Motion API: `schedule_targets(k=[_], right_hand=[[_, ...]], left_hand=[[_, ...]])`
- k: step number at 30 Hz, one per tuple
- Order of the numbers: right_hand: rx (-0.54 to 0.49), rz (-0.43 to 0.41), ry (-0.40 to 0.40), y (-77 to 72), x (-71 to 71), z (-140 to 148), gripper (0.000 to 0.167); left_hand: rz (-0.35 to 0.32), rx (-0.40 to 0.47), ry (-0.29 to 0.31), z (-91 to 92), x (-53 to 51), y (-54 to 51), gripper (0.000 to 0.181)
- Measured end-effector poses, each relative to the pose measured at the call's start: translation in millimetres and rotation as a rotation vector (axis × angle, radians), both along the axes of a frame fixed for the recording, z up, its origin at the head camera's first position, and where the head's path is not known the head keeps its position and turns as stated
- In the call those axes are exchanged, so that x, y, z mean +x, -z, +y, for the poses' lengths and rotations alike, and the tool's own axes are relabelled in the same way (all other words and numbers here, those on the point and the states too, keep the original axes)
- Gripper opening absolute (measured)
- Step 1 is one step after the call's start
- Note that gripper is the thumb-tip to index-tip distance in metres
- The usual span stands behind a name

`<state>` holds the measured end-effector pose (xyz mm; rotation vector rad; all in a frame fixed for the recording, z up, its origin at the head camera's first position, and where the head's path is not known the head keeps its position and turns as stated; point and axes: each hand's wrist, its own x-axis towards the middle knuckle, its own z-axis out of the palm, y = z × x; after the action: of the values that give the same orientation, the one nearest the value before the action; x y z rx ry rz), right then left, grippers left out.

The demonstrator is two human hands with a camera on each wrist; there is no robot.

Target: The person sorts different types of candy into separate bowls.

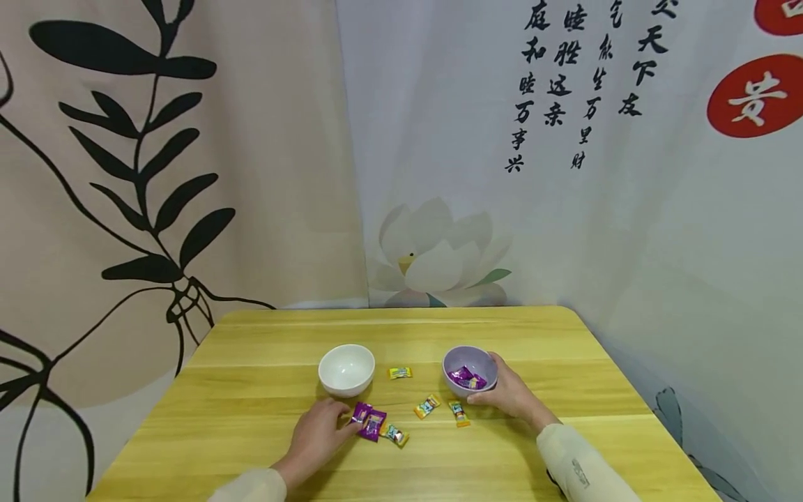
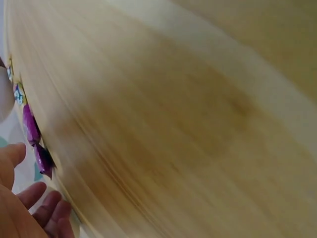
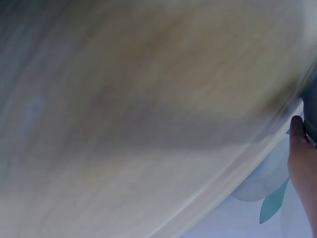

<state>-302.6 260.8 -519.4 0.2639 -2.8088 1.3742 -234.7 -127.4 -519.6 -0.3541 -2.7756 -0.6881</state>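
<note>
My left hand (image 1: 318,430) is beside two purple-wrapped candies (image 1: 373,424), its thumb and fingers apart around the near one. In the left wrist view, a gap shows between the thumb and the curved fingers (image 2: 30,194), and the purple candies (image 2: 30,126) lie just beyond. A yellow-wrapped candy (image 1: 395,436) lies against the purple pair. My right hand (image 1: 511,396) holds the right side of a lilac bowl (image 1: 451,359), which has purple-wrapped candies (image 1: 467,378) inside. At the right wrist view's edge, only part of that hand (image 3: 303,166) and the dark side of the bowl (image 3: 311,109) show.
A white bowl (image 1: 346,371) stands at the left, behind my left hand. Between the bowls lie more yellow-wrapped candies: one farther back (image 1: 399,373), one in the middle (image 1: 427,406) and an orange-yellow one (image 1: 459,414) near the lilac bowl. Everything rests on a wooden table (image 1: 251,390) before a printed curtain.
</note>
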Motion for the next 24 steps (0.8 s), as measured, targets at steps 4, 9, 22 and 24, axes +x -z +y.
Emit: schedule_targets(k=[4, 9, 22, 24], right_hand=[[0.0, 0.0, 0.002, 0.5, 1.0, 0.2, 0.113], [0.0, -0.004, -0.003, -0.3, 0.7, -0.5, 0.113], [-0.004, 0.019, -0.009, 1.0, -1.8, 1.7, 0.112], [-0.006, 0.015, -0.007, 1.8, -2.0, 1.9, 0.112]], left_hand=[[0.003, -0.017, 0.015, 4.0, -0.8, 2.1, 0.031], [0.018, -0.05, 0.021, 4.3, -2.7, 5.8, 0.029], [0.008, -0.077, 0.035, 7.2, -6.4, 6.6, 0.031], [0.003, -0.084, 0.034, 7.8, -7.5, 7.6, 0.032]])
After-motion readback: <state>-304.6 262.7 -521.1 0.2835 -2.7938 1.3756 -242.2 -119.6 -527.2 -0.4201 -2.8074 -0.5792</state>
